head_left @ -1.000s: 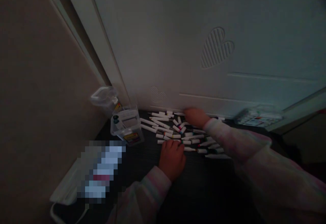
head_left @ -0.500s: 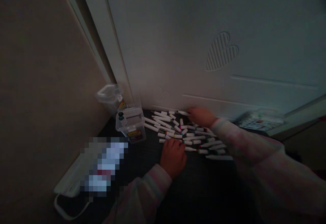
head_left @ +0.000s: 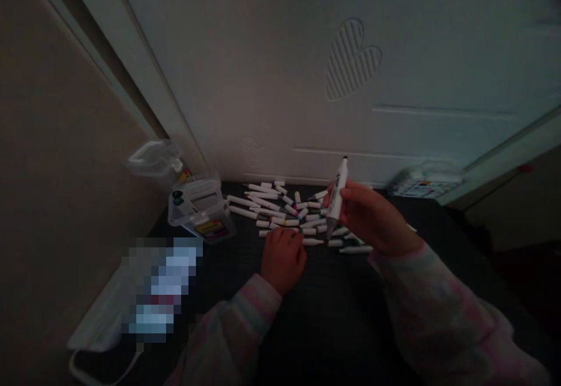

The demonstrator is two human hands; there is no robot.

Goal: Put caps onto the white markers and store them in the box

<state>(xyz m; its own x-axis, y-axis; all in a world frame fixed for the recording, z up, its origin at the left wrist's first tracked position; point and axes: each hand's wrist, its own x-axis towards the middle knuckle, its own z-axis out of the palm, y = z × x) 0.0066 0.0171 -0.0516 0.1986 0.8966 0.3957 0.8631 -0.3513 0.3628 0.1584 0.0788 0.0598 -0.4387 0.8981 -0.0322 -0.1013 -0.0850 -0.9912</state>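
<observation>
Raised above the dark table, a white marker [head_left: 337, 196] stands nearly upright between the thumb and fingers of my right hand [head_left: 372, 216]. Its upper end has a small dark tip and its lower end is grey. My left hand [head_left: 284, 260] rests at the near edge of the pile, with its fingers curled over; what they hold, if anything, is hidden. Beyond both hands lie several loose white markers [head_left: 263, 195], some uncapped, mixed with short white caps [head_left: 291, 222] that have coloured bands.
A clear plastic box [head_left: 204, 210] with its lid up stands left of the pile. A closed case [head_left: 427, 181] sits at the back right. At the left lies a blurred-out lit screen [head_left: 166, 286] with a white cable [head_left: 76, 362]. A white panel [head_left: 263, 82] with heart patterns rises behind.
My right hand has picked up a marker from the back of the pile, lifted it toward me and turned it upright. My left hand has stayed at the pile's near edge.
</observation>
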